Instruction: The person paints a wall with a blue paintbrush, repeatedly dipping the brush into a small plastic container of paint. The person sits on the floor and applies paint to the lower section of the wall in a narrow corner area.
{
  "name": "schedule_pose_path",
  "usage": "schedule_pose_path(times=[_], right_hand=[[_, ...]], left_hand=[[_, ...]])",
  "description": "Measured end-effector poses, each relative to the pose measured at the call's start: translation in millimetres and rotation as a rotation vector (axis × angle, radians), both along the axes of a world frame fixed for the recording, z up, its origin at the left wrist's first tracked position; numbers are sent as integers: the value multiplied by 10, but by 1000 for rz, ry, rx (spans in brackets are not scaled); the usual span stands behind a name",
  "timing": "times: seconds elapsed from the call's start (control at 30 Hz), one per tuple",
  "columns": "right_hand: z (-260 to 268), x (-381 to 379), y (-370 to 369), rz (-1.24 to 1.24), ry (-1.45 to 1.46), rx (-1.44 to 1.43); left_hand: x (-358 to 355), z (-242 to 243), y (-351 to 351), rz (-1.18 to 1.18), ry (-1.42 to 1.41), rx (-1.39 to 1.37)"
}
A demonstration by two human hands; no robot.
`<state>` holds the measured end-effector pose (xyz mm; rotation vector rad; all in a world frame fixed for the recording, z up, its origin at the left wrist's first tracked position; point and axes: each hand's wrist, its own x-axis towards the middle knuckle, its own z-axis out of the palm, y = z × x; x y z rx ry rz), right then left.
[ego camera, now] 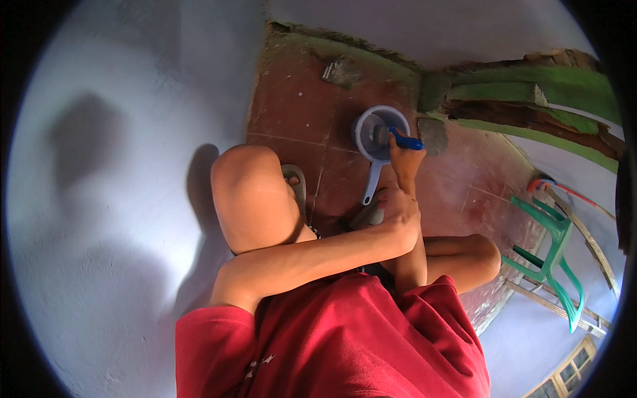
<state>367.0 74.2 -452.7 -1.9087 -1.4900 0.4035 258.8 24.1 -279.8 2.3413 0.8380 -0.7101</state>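
Note:
My right hand [405, 160] grips the blue handle of a paintbrush [409, 142]. The bristles are inside a light-blue plastic water dipper [357, 134], which stands on the floor with its handle towards me. What the dipper contains is hard to make out. My left arm crosses in front of my body, and my left hand [399, 211] is closed around my right forearm, just below the wrist. Some of its fingers are hidden.
Red floor tiles [288, 112] meet a pale blue wall [149, 99] at left. A flattened, stained packet [341, 73] lies near the back wall. Green-painted ledges [517, 94] with broken edges run at upper right. A green plastic chair [555, 244] and a wooden ladder [542, 301] are at right.

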Motion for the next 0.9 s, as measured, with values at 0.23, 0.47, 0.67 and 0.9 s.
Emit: schedule_pose_path(times=[0.23, 0.47, 0.67, 0.9], right_hand=[[-231, -56, 51, 8, -46, 14], [-315, -20, 77, 12, -45, -29], [-325, -1, 74, -21, -82, -43], [-49, 117, -22, -183, 156, -96]], left_hand=[[45, 109, 32, 23, 83, 36], [74, 54, 26, 44, 113, 56], [37, 88, 84, 9, 81, 13], [-35, 88, 105, 38, -17, -57]])
